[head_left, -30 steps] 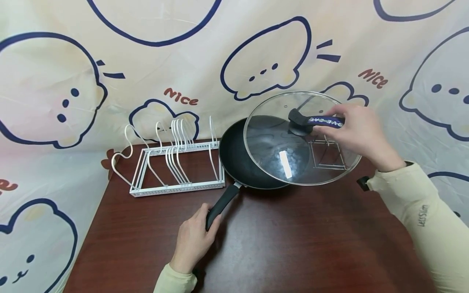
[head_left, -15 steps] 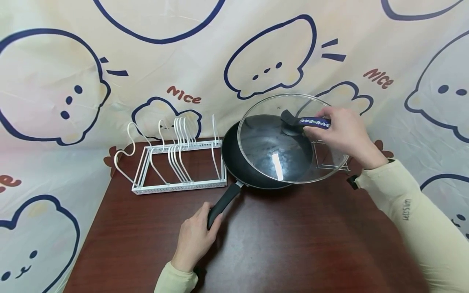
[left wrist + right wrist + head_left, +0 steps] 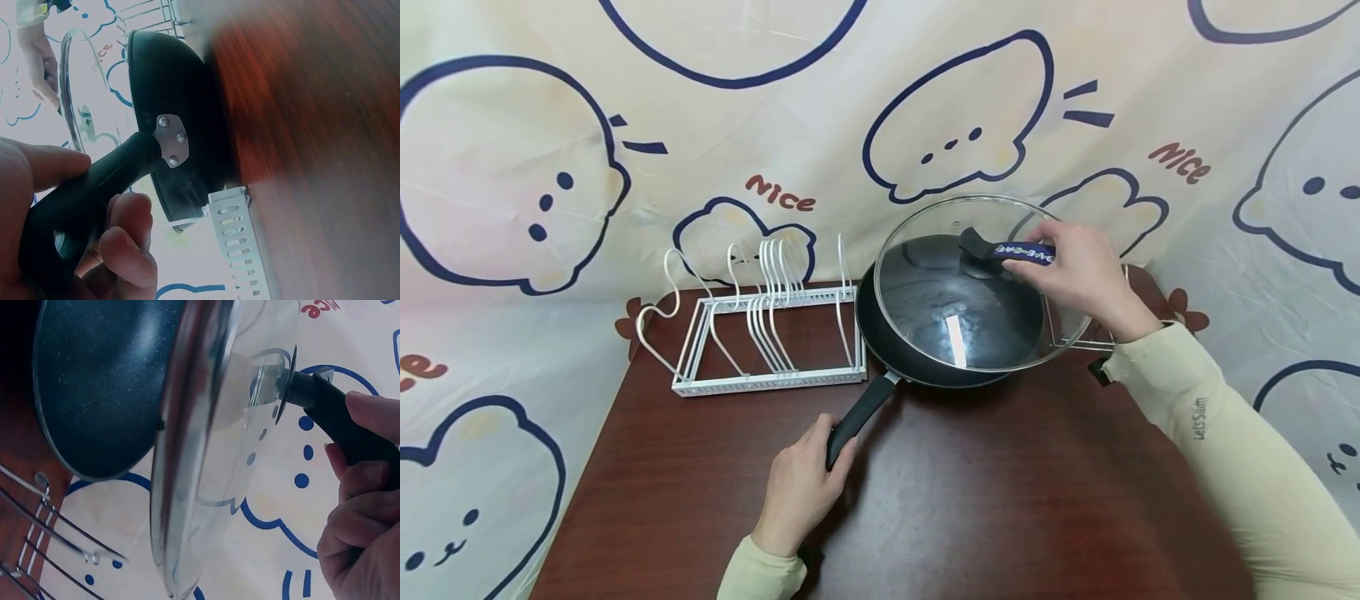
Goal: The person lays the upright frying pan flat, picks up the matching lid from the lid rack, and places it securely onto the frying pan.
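Low in the head view, my left hand (image 3: 797, 492) grips the black handle (image 3: 862, 412) of a dark frying pan (image 3: 867, 333). The pan stands on the table. Above it and a little to its right hangs a round glass lid (image 3: 985, 369) with a metal rim. My right hand (image 3: 1086, 271) holds the lid by its black lid handle (image 3: 1022, 252), thumb and fingers round it. A gap shows between lid and pan (image 3: 181, 81) in the left wrist view. In the right wrist view the lid rim (image 3: 175, 437) is tilted.
A white rack (image 3: 767, 382) with curved dividers stands left of the pan, close to its wall. Behind and right of the pan is a wire rack (image 3: 1082, 344), partly hidden by the lid and right arm. A patterned cloth (image 3: 820, 125) hangs behind the table (image 3: 970, 500).
My right hand has carried the glass lid leftward, so it covers more of the pan. The left hand keeps its hold on the pan handle. The view has shifted slightly.
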`<move>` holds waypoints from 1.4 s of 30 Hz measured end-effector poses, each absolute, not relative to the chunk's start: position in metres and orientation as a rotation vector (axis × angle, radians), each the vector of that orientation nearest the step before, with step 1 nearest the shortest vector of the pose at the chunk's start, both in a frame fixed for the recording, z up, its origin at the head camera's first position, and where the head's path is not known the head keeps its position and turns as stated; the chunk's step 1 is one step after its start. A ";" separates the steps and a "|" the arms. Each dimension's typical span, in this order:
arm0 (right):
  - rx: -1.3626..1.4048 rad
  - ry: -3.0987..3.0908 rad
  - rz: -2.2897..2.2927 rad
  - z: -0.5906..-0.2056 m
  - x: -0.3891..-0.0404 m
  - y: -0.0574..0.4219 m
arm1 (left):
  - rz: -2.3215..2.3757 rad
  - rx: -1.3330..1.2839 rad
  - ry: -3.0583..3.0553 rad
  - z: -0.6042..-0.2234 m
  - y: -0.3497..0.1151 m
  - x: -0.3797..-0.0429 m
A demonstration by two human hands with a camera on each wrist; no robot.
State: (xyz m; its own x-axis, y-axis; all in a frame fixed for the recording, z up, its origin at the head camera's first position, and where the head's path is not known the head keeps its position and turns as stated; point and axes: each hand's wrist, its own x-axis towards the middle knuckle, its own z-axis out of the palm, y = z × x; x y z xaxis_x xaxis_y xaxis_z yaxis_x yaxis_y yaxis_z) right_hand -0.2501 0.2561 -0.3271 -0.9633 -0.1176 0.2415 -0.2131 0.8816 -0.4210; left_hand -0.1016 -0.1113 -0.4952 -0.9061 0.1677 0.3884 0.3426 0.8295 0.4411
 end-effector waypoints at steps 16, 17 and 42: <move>0.192 -2.847 0.776 -0.344 -0.263 0.245 | -0.744 -0.371 -2.688 -0.497 -0.111 -0.102; 0.193 -2.844 0.784 -0.346 -0.263 0.244 | -0.745 -0.371 -2.687 -0.497 -0.111 -0.101; 0.165 -2.832 0.807 -0.378 -0.273 0.236 | -0.752 -0.364 -2.703 -0.496 -0.110 -0.101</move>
